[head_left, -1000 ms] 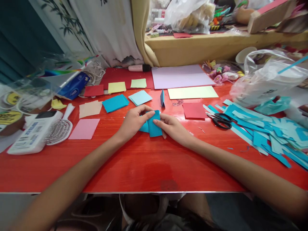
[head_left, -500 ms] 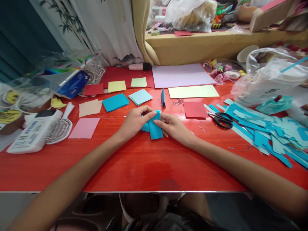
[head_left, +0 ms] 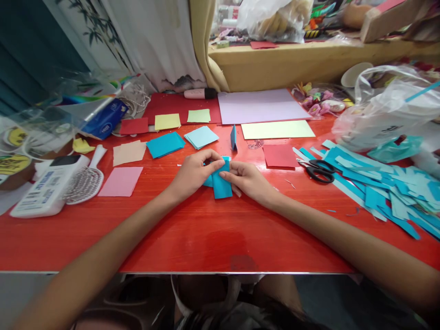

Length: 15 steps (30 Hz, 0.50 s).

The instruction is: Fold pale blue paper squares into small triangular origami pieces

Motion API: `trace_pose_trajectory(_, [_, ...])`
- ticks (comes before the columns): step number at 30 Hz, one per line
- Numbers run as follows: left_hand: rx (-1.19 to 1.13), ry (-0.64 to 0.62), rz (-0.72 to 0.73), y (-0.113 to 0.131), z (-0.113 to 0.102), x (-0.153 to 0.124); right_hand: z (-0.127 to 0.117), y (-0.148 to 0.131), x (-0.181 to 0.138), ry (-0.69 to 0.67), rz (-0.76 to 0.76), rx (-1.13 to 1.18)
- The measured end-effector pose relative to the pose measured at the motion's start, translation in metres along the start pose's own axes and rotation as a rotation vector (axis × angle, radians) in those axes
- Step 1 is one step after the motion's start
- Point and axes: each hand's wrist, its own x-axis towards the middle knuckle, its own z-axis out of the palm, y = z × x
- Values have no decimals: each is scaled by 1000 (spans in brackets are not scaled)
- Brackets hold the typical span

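Observation:
A folded piece of blue paper [head_left: 221, 185] lies in the middle of the red table [head_left: 206, 233]. My left hand [head_left: 193, 173] presses on its left side, with the fingers pinching its upper edge. My right hand [head_left: 248, 179] pinches the right edge of the same blue paper with thumb and forefinger. The two hands meet over the paper's top, and part of the paper is hidden under them.
Stacks of small coloured paper squares [head_left: 165, 145] lie behind the hands. Black scissors [head_left: 316, 172] and a heap of blue paper scraps [head_left: 385, 188] sit to the right. A white remote [head_left: 48, 185] and hairbrush [head_left: 84, 183] lie left. Large lilac sheet [head_left: 261, 106] at back.
The hands have barely moved; the fingers have drawn slightly closer over the top of the blue paper, which looks folded a little narrower.

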Motion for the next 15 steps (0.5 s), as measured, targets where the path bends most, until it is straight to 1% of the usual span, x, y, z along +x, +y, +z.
trace_pose_trajectory(4, [-16,65,51,0,1,-1,1,1,1,66,-11,61])
trace_pose_trajectory(7, [-53,95,36,1,2,-2,1,1,2,155,3,109])
trace_pose_trajectory(9, [-86,90,19,2,2,-2,0,0,2,188,15,132])
trace_pose_trajectory(15, [-102,91,24,2,3,-2,0,2,3,171,-23,169])
